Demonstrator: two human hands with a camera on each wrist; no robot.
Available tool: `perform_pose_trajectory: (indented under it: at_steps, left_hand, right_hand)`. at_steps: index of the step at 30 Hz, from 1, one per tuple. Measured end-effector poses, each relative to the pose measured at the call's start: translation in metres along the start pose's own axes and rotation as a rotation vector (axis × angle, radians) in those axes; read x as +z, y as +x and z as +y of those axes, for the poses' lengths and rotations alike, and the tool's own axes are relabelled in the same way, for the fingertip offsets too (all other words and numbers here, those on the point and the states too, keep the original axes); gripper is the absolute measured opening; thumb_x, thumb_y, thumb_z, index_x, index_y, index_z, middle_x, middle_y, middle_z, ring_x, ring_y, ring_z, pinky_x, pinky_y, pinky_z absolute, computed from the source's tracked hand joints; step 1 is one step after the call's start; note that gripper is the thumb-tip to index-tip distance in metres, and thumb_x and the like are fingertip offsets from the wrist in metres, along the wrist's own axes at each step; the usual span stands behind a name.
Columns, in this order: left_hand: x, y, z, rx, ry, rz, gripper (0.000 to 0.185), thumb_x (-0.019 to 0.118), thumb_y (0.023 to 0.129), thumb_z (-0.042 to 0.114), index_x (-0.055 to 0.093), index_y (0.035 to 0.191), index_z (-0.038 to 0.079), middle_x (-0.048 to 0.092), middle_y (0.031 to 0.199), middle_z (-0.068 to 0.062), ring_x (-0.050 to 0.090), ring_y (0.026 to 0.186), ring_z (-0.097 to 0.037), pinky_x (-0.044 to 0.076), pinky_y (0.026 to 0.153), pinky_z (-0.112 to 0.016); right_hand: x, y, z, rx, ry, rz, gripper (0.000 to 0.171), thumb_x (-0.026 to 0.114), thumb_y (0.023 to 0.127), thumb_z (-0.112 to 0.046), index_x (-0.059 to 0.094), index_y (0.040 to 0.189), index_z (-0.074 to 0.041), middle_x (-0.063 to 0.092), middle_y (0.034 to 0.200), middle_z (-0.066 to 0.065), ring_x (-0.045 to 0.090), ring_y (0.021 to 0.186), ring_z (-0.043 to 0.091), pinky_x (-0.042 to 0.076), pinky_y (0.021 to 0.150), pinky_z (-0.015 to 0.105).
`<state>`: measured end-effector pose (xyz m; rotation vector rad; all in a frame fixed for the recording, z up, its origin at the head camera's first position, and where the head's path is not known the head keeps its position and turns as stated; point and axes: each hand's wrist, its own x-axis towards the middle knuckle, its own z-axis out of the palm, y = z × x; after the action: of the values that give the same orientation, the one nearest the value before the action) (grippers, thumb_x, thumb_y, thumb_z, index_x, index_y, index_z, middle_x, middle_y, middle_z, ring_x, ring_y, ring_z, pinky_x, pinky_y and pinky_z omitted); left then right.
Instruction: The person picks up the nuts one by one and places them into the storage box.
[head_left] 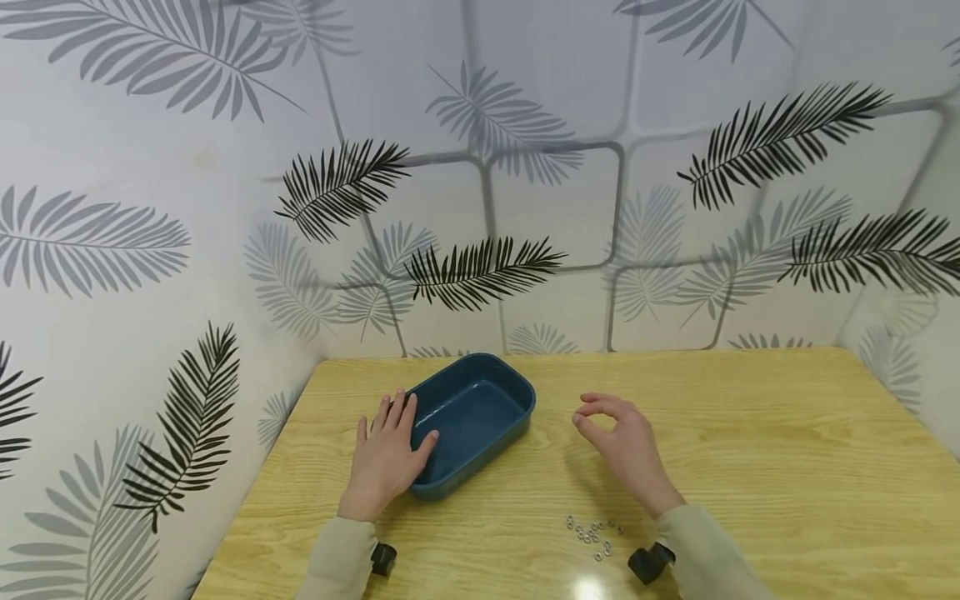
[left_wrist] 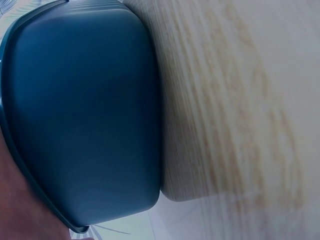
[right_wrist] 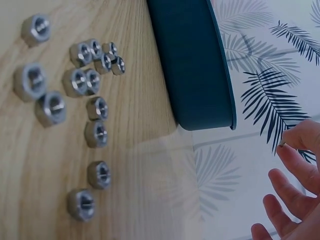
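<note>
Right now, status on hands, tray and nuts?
Left hand open, resting on tray rim. Right hand raised beside tray, fingers curled; contents unclear. Nuts loose on table. Nothing blocking.

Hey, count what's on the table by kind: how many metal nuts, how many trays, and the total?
Metal nuts: 14
Blue tray: 1
Total: 15

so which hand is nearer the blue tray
Left. The left hand rests against the blue tray at its near-left rim, thumb on the edge. The right hand hovers apart to the tray's right, fingers loosely curled.
</note>
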<state>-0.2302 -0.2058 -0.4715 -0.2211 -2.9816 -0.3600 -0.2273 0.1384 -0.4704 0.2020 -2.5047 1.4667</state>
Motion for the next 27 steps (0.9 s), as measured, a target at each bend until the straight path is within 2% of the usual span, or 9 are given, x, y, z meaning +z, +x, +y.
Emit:
perform_pose_trajectory:
  at_steps: [11, 27]
  left_hand:
    - [0.001, 0.000, -0.001, 0.001, 0.001, 0.001, 0.074, 0.047, 0.100, 0.052, 0.025, 0.157, 0.010, 0.016, 0.163, -0.013, 0.011, 0.149, -0.034, 0.009, 0.113, -0.064]
    - [0.001, 0.000, -0.001, 0.002, 0.003, 0.010, 0.073, 0.047, 0.100, 0.052, 0.026, 0.157, 0.011, 0.018, 0.162, -0.013, 0.012, 0.149, -0.034, 0.011, 0.114, -0.064]
  right_hand:
    - [0.007, 0.009, -0.007, -0.065, -0.027, 0.000, 0.013, 0.072, 0.091, -0.020, 0.076, 0.097, -0.008, 0.063, 0.127, 0.009, 0.047, 0.126, 0.033, 0.035, 0.105, 0.056]
    - [0.024, 0.018, -0.014, -0.109, -0.049, 0.001, 0.008, 0.075, 0.088, -0.017, 0.077, 0.091, -0.009, 0.064, 0.124, 0.009, 0.049, 0.122, 0.033, 0.038, 0.103, 0.054]
